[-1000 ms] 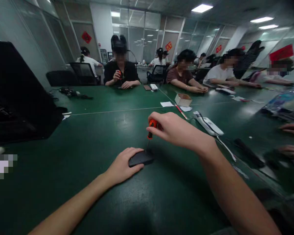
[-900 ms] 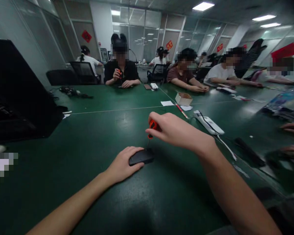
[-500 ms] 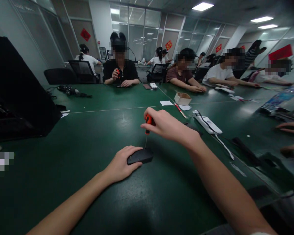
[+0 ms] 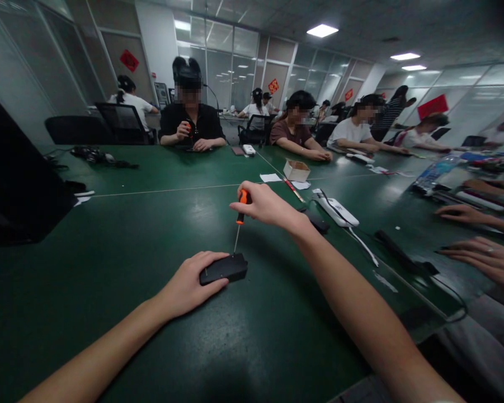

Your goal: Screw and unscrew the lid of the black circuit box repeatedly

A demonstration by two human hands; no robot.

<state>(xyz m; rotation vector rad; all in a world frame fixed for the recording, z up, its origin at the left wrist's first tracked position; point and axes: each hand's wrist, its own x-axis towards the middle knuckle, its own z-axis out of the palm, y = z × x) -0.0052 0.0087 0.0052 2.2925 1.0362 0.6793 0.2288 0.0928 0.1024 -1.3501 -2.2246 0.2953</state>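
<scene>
A black plastic case (image 4: 230, 270), small and oblong, lies on the green table (image 4: 151, 240). My left hand (image 4: 195, 280) grips its left end, thumb along the near side and fingers over the far side. Above the case, my right hand (image 4: 260, 202) is closed around the orange and black handle of a screwdriver (image 4: 240, 215). The thin shaft slants slightly, its tip meeting the top of the case near the far edge. Whether a screw sits under the tip is too small to tell.
Right of my right hand lie a white power strip (image 4: 338, 208) and a black cable (image 4: 398, 252). Beyond stand an open cardboard box (image 4: 296, 170) and paper (image 4: 271, 178). A large black box-like object (image 4: 20, 184) is at left. Another person's hands (image 4: 478, 257) rest at right.
The view has turned to the right, so the whole scene sits further left. The screwdriver leans a little more, with its tip still on the case. Both hands keep their grip.
</scene>
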